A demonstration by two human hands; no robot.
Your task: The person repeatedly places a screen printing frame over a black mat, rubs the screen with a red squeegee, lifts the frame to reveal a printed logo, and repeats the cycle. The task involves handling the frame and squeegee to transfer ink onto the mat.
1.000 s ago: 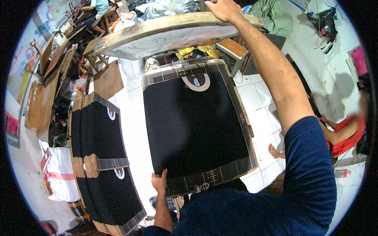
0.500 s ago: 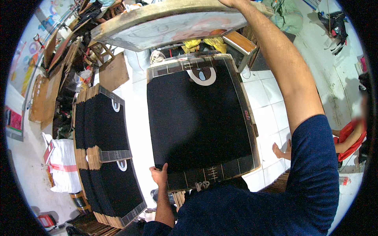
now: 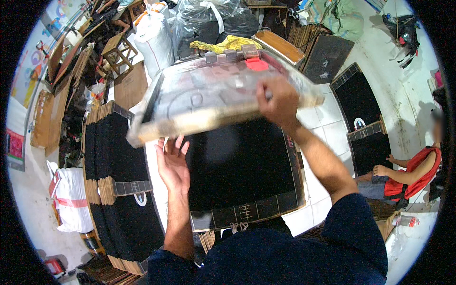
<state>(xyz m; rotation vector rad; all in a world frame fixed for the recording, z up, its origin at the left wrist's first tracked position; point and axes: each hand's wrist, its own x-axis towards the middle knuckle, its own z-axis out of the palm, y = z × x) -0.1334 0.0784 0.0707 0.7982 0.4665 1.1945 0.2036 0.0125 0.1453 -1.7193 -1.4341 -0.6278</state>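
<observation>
A tilted screen printing frame with a pale, paint-stained mesh stands over the far half of a black panel on a board. My right hand is closed at the frame's near bar, right of its middle, smeared somewhat by motion. A small grey knob-like piece shows by its fingers. My left hand is just below the bar's left part, palm up and fingers apart, holding nothing; whether the fingertips touch the bar I cannot tell. A red patch lies on the mesh's far part. The panel's far end is hidden under the frame.
Stacks of black panels with brown edges stand at the left. More panels lie at the right, where a person in a red top sits. White sacks, clear plastic bags and a yellow cloth fill the back.
The screen frame has swung down toward me with my right hand at its edge. My left hand has left the panel's near left corner and moved up to the frame's bar.
</observation>
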